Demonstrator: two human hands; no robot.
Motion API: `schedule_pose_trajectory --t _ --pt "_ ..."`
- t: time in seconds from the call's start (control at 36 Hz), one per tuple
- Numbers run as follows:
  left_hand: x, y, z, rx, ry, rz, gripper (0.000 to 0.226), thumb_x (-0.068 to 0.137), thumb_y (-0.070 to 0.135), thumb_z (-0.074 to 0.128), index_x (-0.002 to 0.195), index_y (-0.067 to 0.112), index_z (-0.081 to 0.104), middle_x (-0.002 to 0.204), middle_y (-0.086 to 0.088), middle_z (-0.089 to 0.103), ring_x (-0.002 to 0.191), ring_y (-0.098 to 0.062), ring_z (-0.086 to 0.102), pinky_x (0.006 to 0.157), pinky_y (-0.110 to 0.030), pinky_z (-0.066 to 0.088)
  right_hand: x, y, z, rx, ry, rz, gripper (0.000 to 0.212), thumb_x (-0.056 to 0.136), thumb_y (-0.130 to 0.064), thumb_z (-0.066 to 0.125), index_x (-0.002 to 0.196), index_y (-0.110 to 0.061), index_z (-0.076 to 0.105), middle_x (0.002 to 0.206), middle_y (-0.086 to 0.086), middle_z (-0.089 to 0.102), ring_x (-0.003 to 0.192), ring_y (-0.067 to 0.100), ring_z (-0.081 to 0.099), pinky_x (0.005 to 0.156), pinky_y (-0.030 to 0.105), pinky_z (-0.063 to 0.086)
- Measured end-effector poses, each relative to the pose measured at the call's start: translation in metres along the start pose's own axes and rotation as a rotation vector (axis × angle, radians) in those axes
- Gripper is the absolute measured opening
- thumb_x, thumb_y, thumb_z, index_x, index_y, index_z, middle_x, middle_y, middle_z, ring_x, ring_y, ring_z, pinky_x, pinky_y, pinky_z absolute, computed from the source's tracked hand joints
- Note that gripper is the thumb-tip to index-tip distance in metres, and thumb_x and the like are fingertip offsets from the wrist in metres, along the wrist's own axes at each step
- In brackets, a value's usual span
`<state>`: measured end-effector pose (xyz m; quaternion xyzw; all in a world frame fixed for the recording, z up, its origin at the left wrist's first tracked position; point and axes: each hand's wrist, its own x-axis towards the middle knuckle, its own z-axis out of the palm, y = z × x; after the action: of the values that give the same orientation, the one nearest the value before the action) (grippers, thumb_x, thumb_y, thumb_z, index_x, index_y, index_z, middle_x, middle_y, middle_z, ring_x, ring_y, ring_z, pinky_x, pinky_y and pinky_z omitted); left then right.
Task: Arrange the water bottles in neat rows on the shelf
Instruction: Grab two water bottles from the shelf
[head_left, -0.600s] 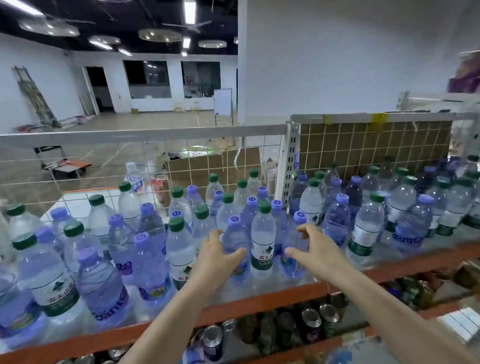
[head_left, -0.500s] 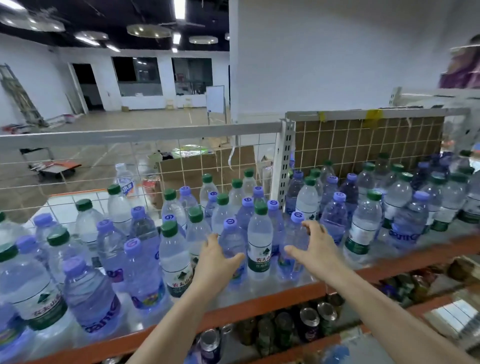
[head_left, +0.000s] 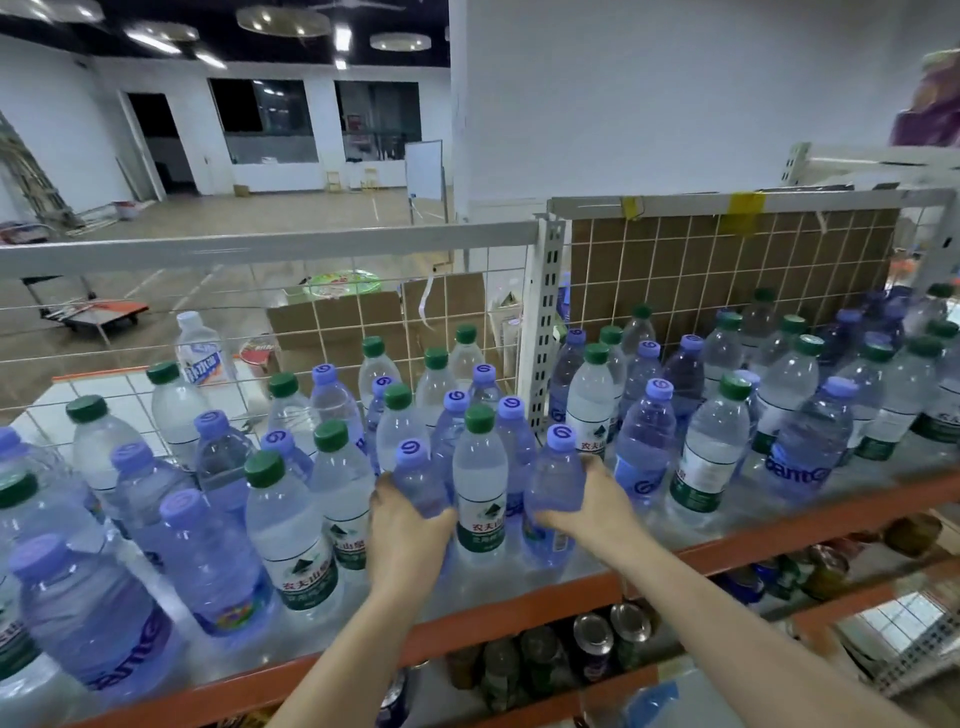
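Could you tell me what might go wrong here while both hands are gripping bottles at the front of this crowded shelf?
1. The left hand and right hand each hold a purple-capped bottle flanking the green-capped bottle; moving them could knock it over.
2. The bottles stand close to the shelf's orange front edge, so one pulled forward could fall off.
3. The bottles behind are tightly packed, so pushing back could topple several.
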<state>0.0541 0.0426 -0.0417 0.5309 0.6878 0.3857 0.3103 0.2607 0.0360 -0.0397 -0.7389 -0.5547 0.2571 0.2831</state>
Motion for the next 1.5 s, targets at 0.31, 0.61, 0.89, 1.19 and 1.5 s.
schedule_pose_trajectory --t 0.31,0.61,0.89,1.19,1.5 --pt "0.0 -0.003 0.02 0.002 0.178 -0.1 0.073 0.069 0.025 0.078 0.124 0.021 0.03 0.109 -0.012 0.063 0.095 -0.037 0.061 0.076 -0.041 0.049 0.019 0.027 0.01 0.213 -0.085 -0.024 0.085 0.054 -0.03 0.093 0.124 -0.02 0.048 0.117 0.001 0.063 0.109 0.02 0.059 0.094 0.036 0.049" --pt "-0.02 -0.008 0.018 0.082 0.251 -0.058 0.063 0.074 0.034 0.074 0.124 0.023 0.038 0.112 -0.009 0.061 0.084 -0.03 0.055 0.068 -0.035 0.04 0.021 0.03 0.009 0.257 -0.064 -0.094 0.073 0.059 -0.026 0.088 0.121 -0.027 0.05 0.113 -0.003 0.064 0.102 0.019 0.062 0.088 0.036 0.051" --pt "-0.06 0.021 0.009 0.24 0.198 0.091 0.077 0.072 0.044 0.076 0.135 0.019 0.039 0.118 -0.004 0.061 0.092 -0.028 0.06 0.065 -0.029 0.033 -0.003 0.028 -0.015 0.221 0.016 -0.086 0.068 0.072 -0.031 0.082 0.129 -0.025 0.045 0.107 -0.009 0.051 0.101 0.014 0.051 0.092 0.039 0.044" --pt "-0.08 0.08 0.067 0.123 0.026 0.262 0.075 0.075 0.041 0.073 0.135 0.03 0.029 0.099 0.006 0.057 0.089 -0.025 0.059 0.069 -0.029 0.035 -0.031 0.048 -0.078 0.126 0.123 -0.052 0.078 0.076 -0.043 0.078 0.141 -0.026 0.037 0.121 -0.007 0.055 0.119 0.023 0.053 0.082 0.029 0.038" --pt "-0.088 0.124 0.161 0.093 -0.017 0.263 0.057 0.072 0.044 0.074 0.113 0.035 0.035 0.093 0.015 0.052 0.089 -0.024 0.061 0.061 -0.031 0.034 -0.009 0.125 -0.142 0.11 0.161 0.04 0.108 0.058 -0.063 0.069 0.151 -0.03 0.025 0.146 -0.006 0.047 0.13 0.019 0.048 0.1 0.034 0.041"
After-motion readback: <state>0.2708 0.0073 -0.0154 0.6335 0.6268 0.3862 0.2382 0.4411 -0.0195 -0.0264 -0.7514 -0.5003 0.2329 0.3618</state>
